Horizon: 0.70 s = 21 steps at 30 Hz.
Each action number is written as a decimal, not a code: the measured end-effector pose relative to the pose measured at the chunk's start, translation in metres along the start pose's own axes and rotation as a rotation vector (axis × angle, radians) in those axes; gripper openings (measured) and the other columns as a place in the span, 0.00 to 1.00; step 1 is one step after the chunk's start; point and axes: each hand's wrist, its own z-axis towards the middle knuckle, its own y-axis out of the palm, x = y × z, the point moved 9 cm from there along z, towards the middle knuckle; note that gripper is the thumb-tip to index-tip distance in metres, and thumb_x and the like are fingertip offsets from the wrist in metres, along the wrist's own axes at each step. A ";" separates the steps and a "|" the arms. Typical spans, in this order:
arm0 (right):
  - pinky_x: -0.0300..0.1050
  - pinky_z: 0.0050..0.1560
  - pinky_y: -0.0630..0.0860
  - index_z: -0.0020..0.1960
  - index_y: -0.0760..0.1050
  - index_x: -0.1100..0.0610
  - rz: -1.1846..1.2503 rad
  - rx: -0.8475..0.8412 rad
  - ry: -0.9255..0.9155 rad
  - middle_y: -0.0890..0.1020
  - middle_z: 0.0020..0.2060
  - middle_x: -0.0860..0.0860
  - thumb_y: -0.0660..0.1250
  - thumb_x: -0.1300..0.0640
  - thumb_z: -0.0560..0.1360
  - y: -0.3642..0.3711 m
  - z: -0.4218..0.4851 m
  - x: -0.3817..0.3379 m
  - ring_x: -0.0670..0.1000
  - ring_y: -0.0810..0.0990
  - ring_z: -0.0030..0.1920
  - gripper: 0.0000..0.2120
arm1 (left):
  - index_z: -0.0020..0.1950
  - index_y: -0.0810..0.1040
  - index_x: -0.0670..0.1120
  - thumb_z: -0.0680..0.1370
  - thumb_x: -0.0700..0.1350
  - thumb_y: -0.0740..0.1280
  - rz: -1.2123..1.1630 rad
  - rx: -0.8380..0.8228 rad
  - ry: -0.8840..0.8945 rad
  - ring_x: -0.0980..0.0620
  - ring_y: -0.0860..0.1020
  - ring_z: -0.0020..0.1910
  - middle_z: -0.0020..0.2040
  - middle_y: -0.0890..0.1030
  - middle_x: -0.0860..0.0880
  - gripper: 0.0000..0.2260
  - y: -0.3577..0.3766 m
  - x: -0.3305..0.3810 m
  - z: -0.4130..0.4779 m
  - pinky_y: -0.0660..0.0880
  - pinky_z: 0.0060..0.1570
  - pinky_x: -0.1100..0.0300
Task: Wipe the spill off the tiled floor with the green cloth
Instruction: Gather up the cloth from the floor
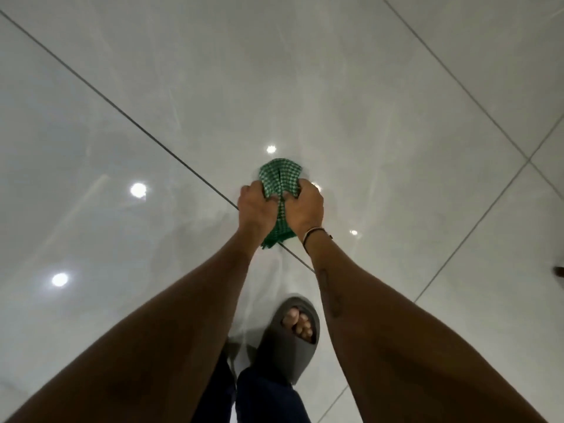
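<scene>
A green checked cloth (279,178) is bunched up between both my hands, low over the glossy pale tiled floor (335,87). My left hand (255,206) grips its left side and my right hand (305,209) grips its right side. One end of the cloth fans out beyond my fingers; the other end hangs below my wrists. A faint wet smear (265,288) runs on the tile from under the cloth toward my foot. Whether the cloth touches the floor I cannot tell.
My foot in a dark grey slide sandal (290,340) stands on the tile just below the hands. Dark grout lines (122,109) cross the floor diagonally. Ceiling lights reflect as bright spots. A small dark object (559,271) pokes in at the right edge.
</scene>
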 end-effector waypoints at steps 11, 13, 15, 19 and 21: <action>0.47 0.47 0.84 0.65 0.83 0.67 0.606 -0.168 0.162 0.87 0.45 0.52 0.70 0.68 0.83 -0.235 -0.139 -0.196 0.50 0.86 0.42 0.11 | 0.64 0.79 0.40 0.86 0.39 0.71 -0.364 -0.056 0.020 0.51 0.86 0.48 0.54 0.86 0.48 0.08 -0.239 0.229 -0.158 0.84 0.35 0.67; 0.45 0.45 0.82 0.66 0.82 0.69 0.636 -0.141 0.125 0.86 0.44 0.52 0.71 0.69 0.83 -0.285 -0.152 -0.252 0.50 0.84 0.41 0.13 | 0.64 0.80 0.38 0.85 0.38 0.71 -0.334 -0.042 0.071 0.49 0.86 0.49 0.58 0.86 0.43 0.09 -0.277 0.296 -0.181 0.85 0.37 0.66; 0.44 0.44 0.84 0.64 0.84 0.64 0.695 -0.092 0.070 0.87 0.46 0.51 0.71 0.68 0.83 -0.337 -0.154 -0.306 0.49 0.86 0.43 0.11 | 0.63 0.79 0.41 0.85 0.39 0.71 -0.369 -0.008 0.098 0.48 0.86 0.50 0.62 0.87 0.40 0.07 -0.310 0.363 -0.198 0.85 0.41 0.63; 0.49 0.55 0.87 0.64 0.85 0.64 0.755 -0.037 -0.011 0.89 0.51 0.53 0.70 0.66 0.83 -0.414 -0.120 -0.394 0.49 0.88 0.46 0.11 | 0.64 0.80 0.43 0.86 0.41 0.72 -0.398 0.014 0.188 0.47 0.90 0.52 0.62 0.89 0.41 0.08 -0.348 0.484 -0.181 0.87 0.43 0.62; 0.56 0.61 0.86 0.65 0.84 0.66 0.741 -0.012 -0.035 0.89 0.55 0.59 0.70 0.67 0.84 -0.439 -0.088 -0.429 0.54 0.87 0.50 0.11 | 0.68 0.81 0.40 0.85 0.40 0.73 -0.404 0.037 0.211 0.42 0.90 0.57 0.62 0.90 0.40 0.12 -0.360 0.533 -0.159 0.87 0.47 0.59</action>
